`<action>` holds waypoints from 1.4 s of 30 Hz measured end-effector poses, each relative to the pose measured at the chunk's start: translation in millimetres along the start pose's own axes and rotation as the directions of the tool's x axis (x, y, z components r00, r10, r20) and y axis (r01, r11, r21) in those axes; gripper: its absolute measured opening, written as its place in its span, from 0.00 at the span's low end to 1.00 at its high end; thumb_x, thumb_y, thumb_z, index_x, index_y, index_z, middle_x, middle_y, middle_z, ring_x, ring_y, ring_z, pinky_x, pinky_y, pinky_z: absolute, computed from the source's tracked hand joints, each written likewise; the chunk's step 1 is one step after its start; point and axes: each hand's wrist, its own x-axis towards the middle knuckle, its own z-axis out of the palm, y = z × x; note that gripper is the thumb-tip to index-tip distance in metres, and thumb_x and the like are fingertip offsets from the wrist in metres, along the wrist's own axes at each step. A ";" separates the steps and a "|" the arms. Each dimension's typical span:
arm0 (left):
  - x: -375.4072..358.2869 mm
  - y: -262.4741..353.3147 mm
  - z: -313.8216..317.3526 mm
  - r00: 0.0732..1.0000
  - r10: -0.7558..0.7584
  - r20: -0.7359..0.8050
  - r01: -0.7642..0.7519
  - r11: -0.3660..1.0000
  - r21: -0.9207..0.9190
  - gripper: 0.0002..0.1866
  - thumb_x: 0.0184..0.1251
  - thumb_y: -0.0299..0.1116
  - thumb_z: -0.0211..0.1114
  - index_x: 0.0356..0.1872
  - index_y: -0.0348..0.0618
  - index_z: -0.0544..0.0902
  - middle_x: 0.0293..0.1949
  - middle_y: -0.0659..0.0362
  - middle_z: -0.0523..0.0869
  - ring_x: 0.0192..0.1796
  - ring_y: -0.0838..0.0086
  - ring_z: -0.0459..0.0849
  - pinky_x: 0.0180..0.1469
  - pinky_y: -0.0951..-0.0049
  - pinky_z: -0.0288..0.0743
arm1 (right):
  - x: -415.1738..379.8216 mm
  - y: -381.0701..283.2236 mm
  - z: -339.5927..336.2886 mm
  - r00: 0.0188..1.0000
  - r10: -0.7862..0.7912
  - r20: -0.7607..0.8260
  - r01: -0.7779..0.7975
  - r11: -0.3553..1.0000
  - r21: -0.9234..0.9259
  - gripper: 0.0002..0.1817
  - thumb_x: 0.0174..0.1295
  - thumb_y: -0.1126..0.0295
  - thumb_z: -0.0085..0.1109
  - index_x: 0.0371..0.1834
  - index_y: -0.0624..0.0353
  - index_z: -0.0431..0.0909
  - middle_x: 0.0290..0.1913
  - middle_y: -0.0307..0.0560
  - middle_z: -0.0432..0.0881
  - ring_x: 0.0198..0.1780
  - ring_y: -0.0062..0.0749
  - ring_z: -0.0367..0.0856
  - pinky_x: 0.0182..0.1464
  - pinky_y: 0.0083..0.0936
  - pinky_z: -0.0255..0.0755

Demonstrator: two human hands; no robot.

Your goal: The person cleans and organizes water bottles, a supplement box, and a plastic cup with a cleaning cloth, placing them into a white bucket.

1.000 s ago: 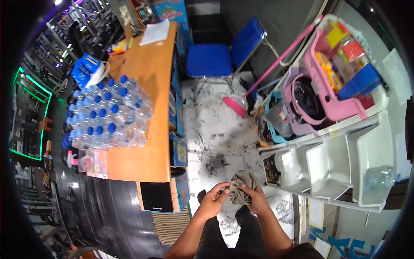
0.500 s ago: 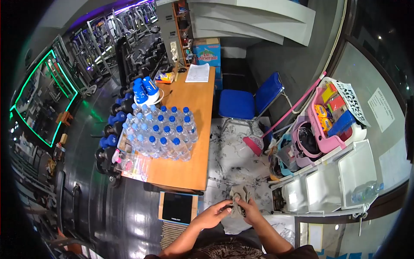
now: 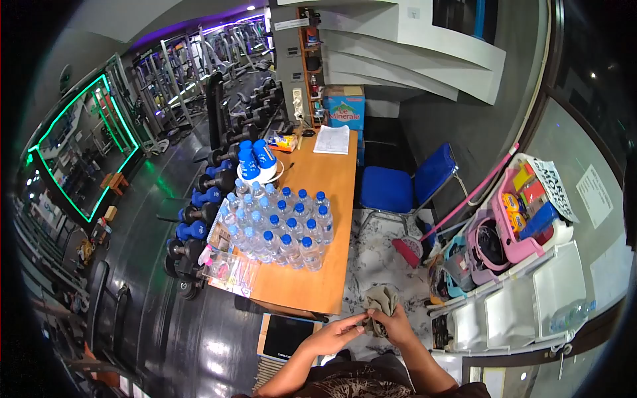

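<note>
A crumpled grey-green cloth (image 3: 382, 298) is bunched in my right hand (image 3: 397, 325), whose fingers are wrapped round it in front of my body. My left hand (image 3: 334, 335) comes in from the left with its fingers stretched out, their tips at the near left side of the cloth. Whether those fingertips pinch any of the fabric I cannot make out. Beyond both hands is the wooden table (image 3: 292, 288), carrying closely packed water bottles (image 3: 285, 229) with blue caps.
A dark scale (image 3: 289, 336) lies below the table's near end. Blue chair (image 3: 388, 189), pink broom (image 3: 406, 252) and white rack (image 3: 507, 312) with a pink basket (image 3: 507, 205) stand to the right. Dumbbells (image 3: 192, 229) line the table's left side. Papers (image 3: 332, 139) lie at its far end.
The view has shifted, so the table and bottles appear lower and further right. My right hand keeps the cloth, which is bunched differently. My left fingers are stretched out straighter beside it.
</note>
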 end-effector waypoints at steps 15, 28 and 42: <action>106.8 51.8 -26.6 0.970 0.223 -0.097 -0.223 0.975 0.015 0.37 0.77 0.29 0.58 0.80 0.47 0.49 0.79 0.53 0.56 0.64 0.73 0.77 0.63 0.72 0.71 | 120.1 -86.5 -32.3 0.991 -0.124 0.050 0.122 0.992 0.042 0.27 0.60 0.76 0.67 0.62 0.62 0.68 0.53 0.41 0.78 0.53 0.26 0.77 0.56 0.26 0.73; 205.1 171.7 -84.5 0.946 0.220 -0.239 -0.146 0.945 0.294 0.45 0.73 0.39 0.64 0.81 0.53 0.43 0.80 0.54 0.55 0.60 0.68 0.81 0.59 0.67 0.75 | 265.4 -203.4 -45.1 0.920 -0.240 0.310 0.276 0.958 -0.080 0.22 0.62 0.81 0.62 0.59 0.61 0.69 0.46 0.37 0.77 0.47 0.20 0.75 0.51 0.22 0.71; 228.3 183.8 -346.5 0.751 0.141 -0.645 0.289 0.809 0.513 0.29 0.66 0.44 0.69 0.64 0.40 0.76 0.66 0.46 0.76 0.65 0.60 0.78 0.67 0.64 0.71 | 383.7 -218.7 20.7 0.896 -0.180 0.405 0.245 0.963 -0.116 0.25 0.61 0.79 0.62 0.61 0.61 0.65 0.48 0.38 0.73 0.48 0.21 0.73 0.52 0.23 0.70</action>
